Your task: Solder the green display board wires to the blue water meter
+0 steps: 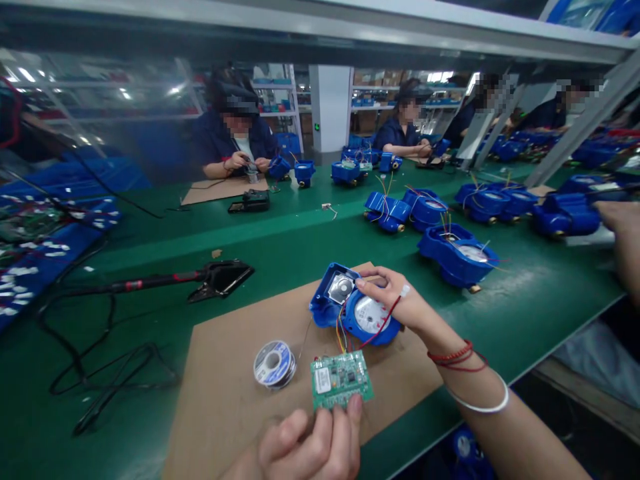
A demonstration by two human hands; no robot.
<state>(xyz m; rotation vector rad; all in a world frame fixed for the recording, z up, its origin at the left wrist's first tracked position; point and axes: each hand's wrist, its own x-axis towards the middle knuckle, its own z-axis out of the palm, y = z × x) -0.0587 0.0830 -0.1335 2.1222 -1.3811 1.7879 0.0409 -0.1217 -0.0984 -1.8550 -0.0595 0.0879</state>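
My left hand (pixel 315 437) pinches the lower edge of a green circuit board (pixel 341 381), thumb on top and fingers curled. Several thin coloured wires run from the board up to a blue water meter (pixel 326 310) lying on the cardboard. My right hand (pixel 387 290) grips the top rim of this meter, between its square compartment and its round white dial (pixel 371 315). A red wire with a white connector (pixel 405 291) lies across my right wrist. A spool of solder wire (pixel 274 365) stands left of the board, its thin end sticking up.
The cardboard sheet (pixel 225 373) covers part of the green bench. A soldering iron in its black stand (pixel 220 280) and its cable lie left. More blue meters (pixel 457 253) stand right and behind. A co-worker's hand (pixel 623 227) reaches in at right; a metal shelf beam (pixel 320 27) crosses above.
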